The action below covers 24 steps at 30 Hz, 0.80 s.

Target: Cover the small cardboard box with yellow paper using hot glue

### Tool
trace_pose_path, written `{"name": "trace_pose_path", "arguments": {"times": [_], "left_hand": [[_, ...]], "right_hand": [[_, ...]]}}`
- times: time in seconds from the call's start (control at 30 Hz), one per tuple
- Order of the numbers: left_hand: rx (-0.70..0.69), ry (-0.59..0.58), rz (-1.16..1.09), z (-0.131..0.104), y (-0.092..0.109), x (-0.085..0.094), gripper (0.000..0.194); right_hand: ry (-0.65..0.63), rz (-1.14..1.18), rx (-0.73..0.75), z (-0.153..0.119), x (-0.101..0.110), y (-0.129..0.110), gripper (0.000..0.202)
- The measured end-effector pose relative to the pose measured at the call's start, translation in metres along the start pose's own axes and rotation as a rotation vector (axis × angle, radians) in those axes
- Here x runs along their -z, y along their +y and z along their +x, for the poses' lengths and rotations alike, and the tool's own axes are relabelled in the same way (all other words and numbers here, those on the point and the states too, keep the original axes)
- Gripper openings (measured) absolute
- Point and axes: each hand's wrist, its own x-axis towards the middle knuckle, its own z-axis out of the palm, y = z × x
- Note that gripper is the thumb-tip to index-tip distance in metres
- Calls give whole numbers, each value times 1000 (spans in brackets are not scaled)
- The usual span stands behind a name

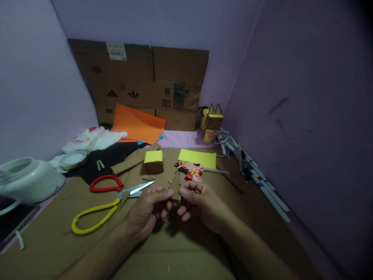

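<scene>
Between my two hands is a small pointed triangle of brown cardboard, tip facing away from me. My left hand pinches its left lower edge with thumb and fingers. On the other edge, my right hand pinches it the same way. Just beyond my fingers lies a hot glue gun with a colourful pattern, a glue stick out of its back. Large scissors with one red and one yellow handle lie spread left of my left hand. A small cardboard box with a yellow top stands behind them.
Yellow paper lies behind the glue gun. Glue sticks line the right wall. A cardboard figure with pointed ears stands at the back right. Orange paper leans against a large cardboard sheet. A white pot sits at left.
</scene>
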Motion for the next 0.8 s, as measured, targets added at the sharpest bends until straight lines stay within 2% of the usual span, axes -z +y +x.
{"name": "trace_pose_path", "arguments": {"times": [0.57, 0.8], "left_hand": [[-5, 21, 76, -1, 2, -1, 25], [-49, 32, 135, -2, 1, -2, 28]], "right_hand": [[82, 1, 5, 0, 2, 0, 35], [139, -54, 68, -3, -1, 2, 36]]}}
